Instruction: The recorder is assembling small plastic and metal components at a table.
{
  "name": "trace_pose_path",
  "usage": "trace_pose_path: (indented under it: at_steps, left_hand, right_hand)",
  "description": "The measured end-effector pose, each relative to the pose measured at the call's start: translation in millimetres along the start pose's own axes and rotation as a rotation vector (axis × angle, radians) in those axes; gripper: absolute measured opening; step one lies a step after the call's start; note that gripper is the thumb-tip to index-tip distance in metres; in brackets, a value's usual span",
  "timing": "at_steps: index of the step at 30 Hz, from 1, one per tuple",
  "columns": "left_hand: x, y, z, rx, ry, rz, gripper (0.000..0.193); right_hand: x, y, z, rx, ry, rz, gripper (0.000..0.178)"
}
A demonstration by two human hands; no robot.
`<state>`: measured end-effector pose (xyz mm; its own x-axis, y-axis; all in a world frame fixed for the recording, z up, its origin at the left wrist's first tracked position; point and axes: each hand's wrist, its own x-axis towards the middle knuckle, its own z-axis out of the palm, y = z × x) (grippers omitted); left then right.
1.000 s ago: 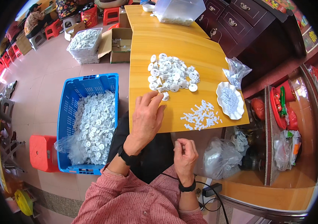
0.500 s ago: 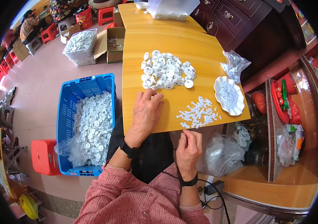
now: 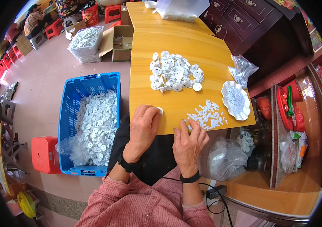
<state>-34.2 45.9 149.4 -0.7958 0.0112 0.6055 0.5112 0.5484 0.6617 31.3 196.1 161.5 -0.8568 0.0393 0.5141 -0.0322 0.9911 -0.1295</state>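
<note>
My left hand (image 3: 144, 126) is above the near left edge of the yellow wooden table (image 3: 176, 34), fingers closed on a small white round plastic piece (image 3: 161, 111) that peeks out past the fingertips. Farther back lies a heap of similar white disc-shaped plastic pieces (image 3: 177, 72). At the table's front edge, my right hand (image 3: 189, 145) has its fingers apart, with the fingertips beside a scatter of tiny pale plastic pegs (image 3: 208, 115). I see nothing held in it. More small pegs fill a white scalloped dish (image 3: 226, 99) to the right.
On the floor at left stands a blue crate (image 3: 65, 109) of white pieces, beside a red stool (image 3: 44, 155). A see-through bag (image 3: 244, 72) lies behind the dish. Dark drawers (image 3: 236, 22) border the table's far right; a cardboard box (image 3: 123, 53) stands at its left.
My left hand has drawn back from the heap toward the table's near edge with a white round piece. My right hand has moved forward to the pegs, its fingers spreading from a pinch.
</note>
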Motion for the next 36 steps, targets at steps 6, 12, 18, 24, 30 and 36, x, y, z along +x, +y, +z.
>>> trace_pose_path:
  at_steps: [6,12,18,24,30,36]
  left_hand:
    - [-15,6,-16,-0.338,0.010,-0.268,0.014]
    - [-34,9,-42,-1.088,-0.114,-0.702,0.028]
    - [-57,9,-46,-1.604,-0.171,-0.906,0.030]
    - [-62,13,-46,-1.611,-0.186,-0.849,0.032]
    - [-65,14,-47,-1.562,-0.210,-0.871,0.033]
    - [-72,15,-41,-1.507,-0.241,-0.848,0.032]
  right_hand:
    - [-14,-12,-5,0.073,-0.012,-0.063,0.035]
    - [-22,-11,4,0.189,0.068,-0.062,0.029]
    - [-23,-13,8,0.222,0.152,-0.067,0.019]
    - [-29,-20,-1,0.515,0.182,0.095,0.016]
    - [-29,-37,-27,1.224,0.012,0.496,0.008]
    - [-30,-42,-24,1.515,-0.062,0.545,0.007]
